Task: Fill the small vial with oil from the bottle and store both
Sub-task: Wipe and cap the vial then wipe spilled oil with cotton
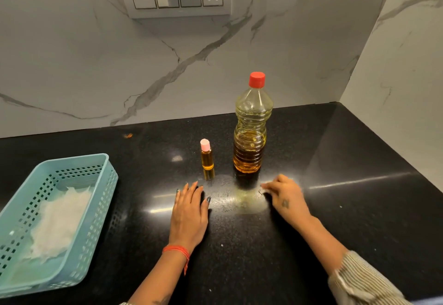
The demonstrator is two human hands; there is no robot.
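— So, what do the containers look like from your end?

— I see the tall clear plastic oil bottle (252, 127) standing upright on the black speckled stone counter (359, 185), its red screw cap (257, 79) on. Amber oil fills the ribbed lower part; higher up the plastic looks yellowish and I cannot tell exactly where the level sits. Just to its left stands the small clear vial (207, 155), also upright, its pale pink cap (205, 144) on, with golden oil up to near the cap.

— And the basket?

— I have the light blue perforated plastic basket (105, 185) at the left edge of the counter, well apart from both. White crumpled paper or tissue (60, 218) lies on its floor; nothing else in it that I can make out.

— Your hands?

— My left hand (189, 216) lies flat on the counter, fingers straight and together, grasping nothing, fingertips near the vial's base but not touching. A red thread bracelet (177, 249) circles that wrist. My right hand (285, 199) rests in front of the bottle, blurred, fingers bent toward a small whitish thing on the counter; whether they pinch it, I cannot tell. A greasy, dull smear (239, 199) spreads across the counter between the hands. A striped sleeve (359, 278) covers my right forearm.
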